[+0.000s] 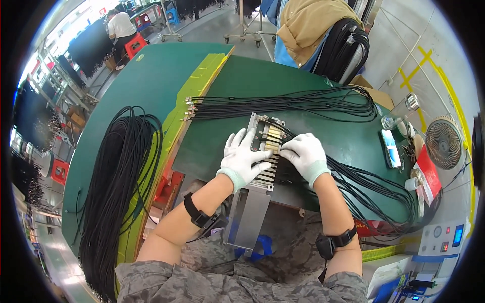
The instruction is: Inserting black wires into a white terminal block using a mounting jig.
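Note:
A metal fixture with a row of slots lies in front of me, overhanging the table's near edge. Pale yellow blocks sit in its upper slots, with black cables leading off to the right. My left hand, in a white glove, rests against the fixture's left side, fingers spread and two of them reaching over the slots. My right hand, gloved too, is closed in a pinch at the fixture's right edge, on a black cable whose end the fingers hide. More black cables trail out below that hand.
A cable bundle with metal connectors lies across the green table. A larger black cable bundle is at left, beside a yellow strip. At right are a phone, a glass bottle and a fan. A person sits far off.

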`<action>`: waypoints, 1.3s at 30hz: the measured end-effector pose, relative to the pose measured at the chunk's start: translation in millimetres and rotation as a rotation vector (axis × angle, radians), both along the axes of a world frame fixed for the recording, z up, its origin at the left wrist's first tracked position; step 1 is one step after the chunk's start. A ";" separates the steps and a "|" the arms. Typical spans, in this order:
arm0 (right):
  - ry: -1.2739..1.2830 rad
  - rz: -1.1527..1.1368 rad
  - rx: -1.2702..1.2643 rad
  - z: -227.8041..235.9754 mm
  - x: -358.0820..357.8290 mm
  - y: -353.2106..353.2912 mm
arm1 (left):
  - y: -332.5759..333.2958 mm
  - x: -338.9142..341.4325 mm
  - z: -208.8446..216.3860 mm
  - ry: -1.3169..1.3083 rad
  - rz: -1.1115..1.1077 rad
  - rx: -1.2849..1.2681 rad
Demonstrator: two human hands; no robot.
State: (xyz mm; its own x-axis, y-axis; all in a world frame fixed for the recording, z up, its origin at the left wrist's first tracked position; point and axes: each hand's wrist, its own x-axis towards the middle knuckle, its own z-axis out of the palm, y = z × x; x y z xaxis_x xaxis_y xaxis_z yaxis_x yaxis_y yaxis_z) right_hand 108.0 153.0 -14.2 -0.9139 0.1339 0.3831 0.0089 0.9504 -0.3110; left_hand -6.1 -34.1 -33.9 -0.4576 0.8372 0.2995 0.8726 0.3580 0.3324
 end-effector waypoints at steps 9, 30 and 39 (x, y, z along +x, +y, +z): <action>-0.057 -0.280 0.100 -5.3 -12.2 26.9 | 1.2 -2.2 -7.3 -0.056 -0.006 0.091; 0.132 0.109 -0.084 5.0 -13.6 -32.6 | -1.2 -10.7 4.7 -0.272 -0.104 0.505; 0.049 0.107 -0.303 7.8 -4.5 -8.7 | -5.1 -19.7 -3.4 -0.257 0.165 0.501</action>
State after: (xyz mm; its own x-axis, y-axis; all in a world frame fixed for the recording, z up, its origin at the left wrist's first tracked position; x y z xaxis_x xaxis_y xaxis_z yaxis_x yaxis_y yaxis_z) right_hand 103.5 144.3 -6.4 -0.9104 0.1530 0.3845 -0.1078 0.8093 -0.5774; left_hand -25.8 -39.3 -37.3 -0.6802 0.5337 0.5024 0.6876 0.2271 0.6897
